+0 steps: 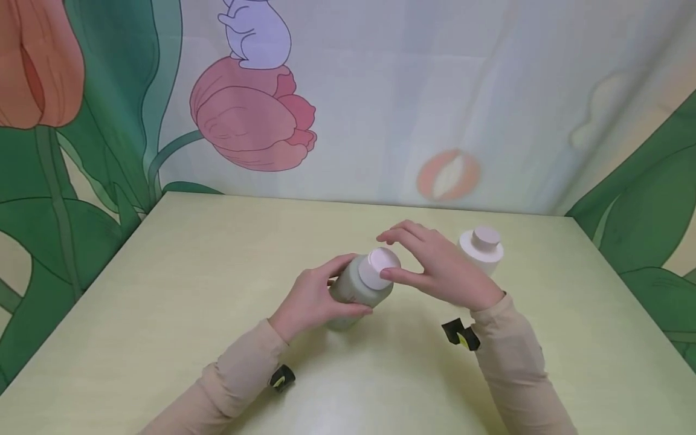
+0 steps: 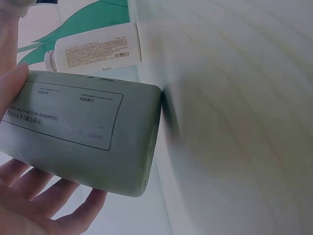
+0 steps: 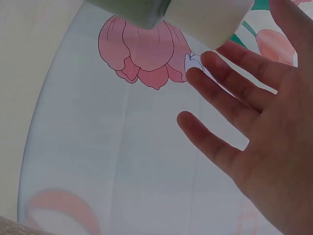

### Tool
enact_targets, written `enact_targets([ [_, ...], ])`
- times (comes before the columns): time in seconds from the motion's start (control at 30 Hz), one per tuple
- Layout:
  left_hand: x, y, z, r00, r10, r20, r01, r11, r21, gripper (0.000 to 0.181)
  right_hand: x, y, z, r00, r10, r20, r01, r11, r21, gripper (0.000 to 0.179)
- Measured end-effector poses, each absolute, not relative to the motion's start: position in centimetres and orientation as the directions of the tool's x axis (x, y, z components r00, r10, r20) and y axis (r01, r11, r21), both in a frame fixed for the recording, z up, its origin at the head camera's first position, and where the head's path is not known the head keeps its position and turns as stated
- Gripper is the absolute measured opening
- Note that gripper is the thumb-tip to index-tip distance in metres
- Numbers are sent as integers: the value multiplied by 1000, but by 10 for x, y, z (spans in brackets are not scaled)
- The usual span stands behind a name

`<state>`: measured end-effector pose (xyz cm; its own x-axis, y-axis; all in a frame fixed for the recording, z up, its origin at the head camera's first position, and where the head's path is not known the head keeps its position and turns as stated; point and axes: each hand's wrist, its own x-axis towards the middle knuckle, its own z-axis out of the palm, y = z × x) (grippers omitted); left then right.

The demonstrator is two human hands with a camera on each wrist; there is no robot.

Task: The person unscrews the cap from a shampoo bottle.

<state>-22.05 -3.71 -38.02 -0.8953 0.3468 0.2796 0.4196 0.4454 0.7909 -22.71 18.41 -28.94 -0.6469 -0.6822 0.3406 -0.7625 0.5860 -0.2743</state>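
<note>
Closest to the wearer, two beige sleeves point(image 1: 234, 368) come up from the lower edge, each with a black piece point(image 1: 283, 379) beside it, too small to make out well. Just beyond, the left hand point(image 1: 315, 299) grips a green-grey bottle point(image 1: 356, 287), fingers wrapped along one side and thumb against the other. The bottle leans over the surface point(image 1: 163, 302), its white cap point(image 1: 377, 266) tipped toward the right hand point(image 1: 435, 260); I cannot tell whether its base touches down. That tilt looks like the main risk: if the left hold loosened while the cap was pushed or twisted, the smooth body might turn or slide. The right hand pinches nothing: its fingers are spread, the thumb at the cap's edge, though whether it presses there is unclear. Farther back, a white bottle point(image 1: 481, 249) stands with its lower part hidden by the right hand; an outward swing might knock it over. Its fine print, in the left wrist view, is illegible. Beyond hangs a printed cloth point(image 1: 353, 121), cut off at the top.
</note>
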Motion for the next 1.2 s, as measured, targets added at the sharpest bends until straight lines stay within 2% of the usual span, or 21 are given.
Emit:
enact_targets([
  [0.2,-222,-37,-380,-895,345,281,420,446,790,69,-228,183,-288,-612,-708,353,-791,557,-254,39],
  [0.33,-222,-38,-380,-895,345,284,422,449,788,68,-227,183,-288,-594,-730,338,-805,533,-262,41],
  [0.5,-221,-39,-380,-895,349,277,421,461,781,68,-225,182,-289,-609,-716,341,-793,558,-244,48],
  [0.67,-221,-39,-380,-892,357,277,425,454,783,69,-225,181,-289,-618,-692,373,-783,586,-209,46],
  [0.9,-221,-39,-381,-891,354,285,429,444,787,69,-224,182,-287,-560,-755,342,-828,512,-228,42],
  [1.2,-220,-39,-379,-891,368,267,422,455,784,72,-223,182,-285,-619,-693,370,-784,573,-240,50],
])
